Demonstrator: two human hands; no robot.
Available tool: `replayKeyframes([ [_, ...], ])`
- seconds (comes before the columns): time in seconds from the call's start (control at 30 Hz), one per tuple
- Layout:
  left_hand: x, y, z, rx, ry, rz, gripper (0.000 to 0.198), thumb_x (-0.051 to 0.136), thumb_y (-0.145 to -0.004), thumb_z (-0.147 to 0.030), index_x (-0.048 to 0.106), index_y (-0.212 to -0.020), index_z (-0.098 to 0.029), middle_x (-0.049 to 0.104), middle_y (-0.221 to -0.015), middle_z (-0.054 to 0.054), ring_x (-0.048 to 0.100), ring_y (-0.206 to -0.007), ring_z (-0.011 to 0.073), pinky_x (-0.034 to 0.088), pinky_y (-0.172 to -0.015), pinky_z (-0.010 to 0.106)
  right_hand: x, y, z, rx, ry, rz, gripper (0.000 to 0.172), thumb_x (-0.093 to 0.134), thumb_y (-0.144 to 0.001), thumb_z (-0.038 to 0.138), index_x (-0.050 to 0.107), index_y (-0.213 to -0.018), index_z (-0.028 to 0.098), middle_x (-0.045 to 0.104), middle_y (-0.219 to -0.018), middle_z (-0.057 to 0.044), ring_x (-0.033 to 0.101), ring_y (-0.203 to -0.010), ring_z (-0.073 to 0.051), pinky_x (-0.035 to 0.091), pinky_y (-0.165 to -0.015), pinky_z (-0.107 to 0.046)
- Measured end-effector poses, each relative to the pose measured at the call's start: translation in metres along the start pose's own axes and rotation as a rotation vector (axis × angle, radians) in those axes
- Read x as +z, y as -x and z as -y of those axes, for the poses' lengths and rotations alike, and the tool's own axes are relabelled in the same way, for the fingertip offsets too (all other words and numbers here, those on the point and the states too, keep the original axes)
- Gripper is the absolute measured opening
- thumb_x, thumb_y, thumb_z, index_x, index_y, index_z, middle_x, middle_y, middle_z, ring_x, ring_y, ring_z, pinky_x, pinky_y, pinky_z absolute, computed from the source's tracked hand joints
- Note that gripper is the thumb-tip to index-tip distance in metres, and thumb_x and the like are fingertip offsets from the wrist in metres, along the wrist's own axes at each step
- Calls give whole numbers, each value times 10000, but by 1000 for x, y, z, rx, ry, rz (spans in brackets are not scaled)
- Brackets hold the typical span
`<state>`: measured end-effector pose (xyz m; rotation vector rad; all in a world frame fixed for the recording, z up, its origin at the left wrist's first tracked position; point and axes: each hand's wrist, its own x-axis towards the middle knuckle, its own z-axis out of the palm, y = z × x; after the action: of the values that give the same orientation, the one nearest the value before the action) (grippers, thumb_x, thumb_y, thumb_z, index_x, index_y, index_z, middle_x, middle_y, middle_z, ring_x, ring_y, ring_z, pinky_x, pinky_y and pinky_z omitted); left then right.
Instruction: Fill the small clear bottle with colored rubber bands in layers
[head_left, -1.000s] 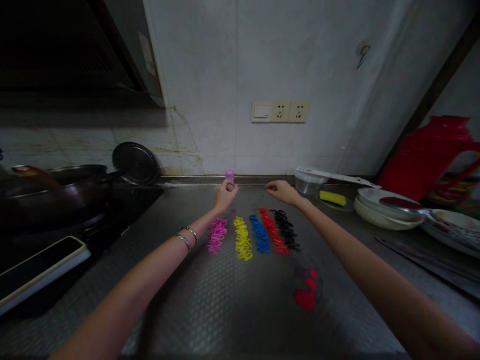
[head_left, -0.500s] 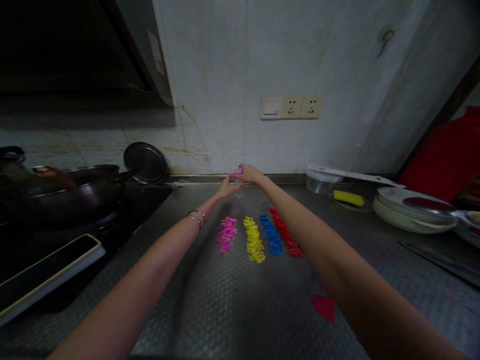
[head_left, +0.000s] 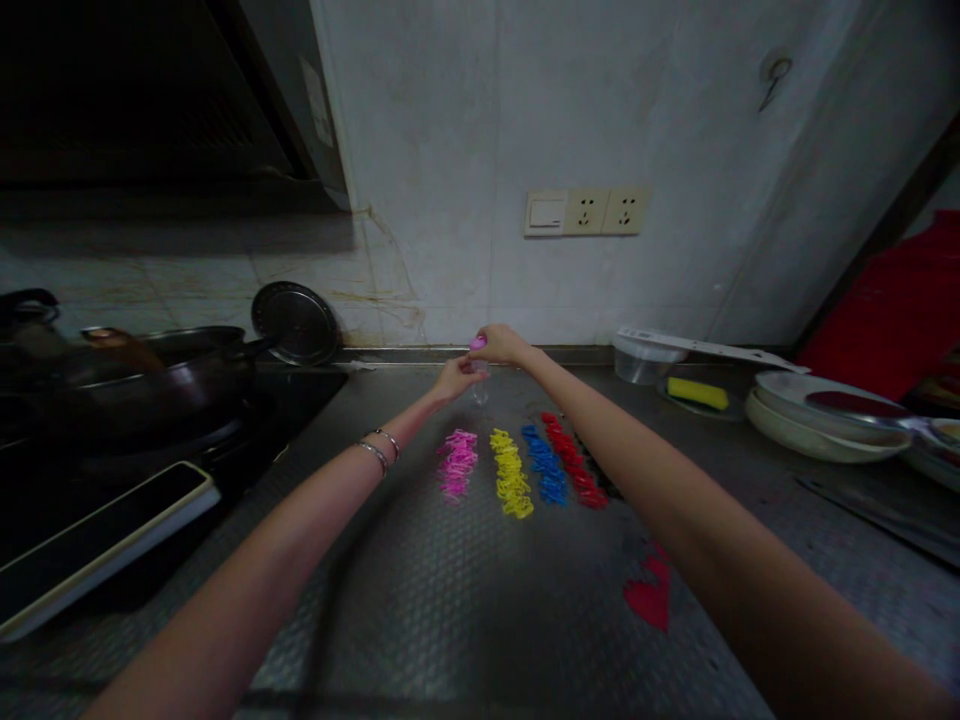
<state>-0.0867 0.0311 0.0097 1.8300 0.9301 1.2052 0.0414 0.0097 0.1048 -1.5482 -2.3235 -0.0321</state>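
Note:
My left hand (head_left: pixel 456 379) is closed around a small clear plastic bottle (head_left: pixel 481 392) near the back of the counter. From above, my right hand (head_left: pixel 501 345) pinches the bottle's pink cap (head_left: pixel 478 343); whether the cap is loose or fastened I cannot tell. Nearer to me lie rows of small looped pieces: pink pieces (head_left: pixel 457 464), yellow pieces (head_left: pixel 511 474), blue pieces (head_left: pixel 544 466) and red pieces (head_left: pixel 574 462). Some black pieces (head_left: pixel 600 470) show beside the red row, partly hidden by my right forearm.
A pan (head_left: pixel 165 390) and a phone-like white-edged slab (head_left: pixel 112 545) are on the left by the stove. At right are a clear tub (head_left: pixel 637 362), a yellow sponge (head_left: pixel 697 393), stacked bowls (head_left: pixel 810 430) and a knife-like blade (head_left: pixel 877 515). A red scrap (head_left: pixel 649 600) lies in front.
The cap looks slightly more tilted between my right fingers. My left wrist has shifted a little to the left, and the whole view has moved slightly.

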Motion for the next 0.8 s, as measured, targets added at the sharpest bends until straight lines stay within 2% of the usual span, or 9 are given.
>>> replayKeyframes([
  [0.1,-1,13,-6,-39,-1,11,323,680,-618,-224,608,-905,-94,662,-891,92,605,-788,154,457,-734,278,-10,9,6,-48,-30,19,353,594,-697,339,646,-942,89,660,-870,-110,579,-774,-175,418,-678,-236],
  [0.2,-1,23,-9,-57,24,12,279,690,-602,-224,611,-838,-98,662,-840,77,601,-754,148,453,-723,277,-15,15,7,-74,-69,-28,376,609,-687,315,638,-989,93,657,-918,-108,578,-807,-175,421,-706,-238],
  [0.3,-3,28,-11,-63,67,-19,264,711,-555,-212,600,-766,-99,652,-748,45,587,-687,134,448,-693,269,-17,20,-3,-18,-105,-101,450,623,-676,302,599,-1067,82,640,-988,-118,575,-853,-175,422,-737,-239],
  [0.37,-4,30,-12,-69,88,-36,269,718,-530,-192,596,-750,-98,644,-714,33,578,-660,126,444,-682,262,-14,24,-14,49,-114,-102,489,632,-671,309,580,-1097,75,635,-1005,-122,577,-861,-175,426,-738,-240],
  [0.47,-5,31,-11,-57,110,-42,267,708,-530,-171,599,-761,-95,643,-720,31,574,-656,122,441,-686,259,-1,37,-29,106,-93,2,499,658,-649,301,585,-1090,78,640,-999,-114,586,-861,-179,434,-737,-239],
  [0.63,-4,32,-3,-32,123,-46,250,692,-543,-158,605,-770,-99,647,-733,37,579,-663,127,445,-691,262,41,62,-39,44,-42,160,459,703,-600,278,628,-1023,117,656,-985,-100,599,-862,-203,443,-729,-243],
  [0.8,-2,31,3,-8,122,-54,283,699,-536,-148,607,-799,-97,653,-755,47,591,-688,139,454,-718,280,71,75,-39,29,-67,164,422,700,-612,338,645,-969,118,671,-916,-92,607,-798,-188,440,-659,-217],
])
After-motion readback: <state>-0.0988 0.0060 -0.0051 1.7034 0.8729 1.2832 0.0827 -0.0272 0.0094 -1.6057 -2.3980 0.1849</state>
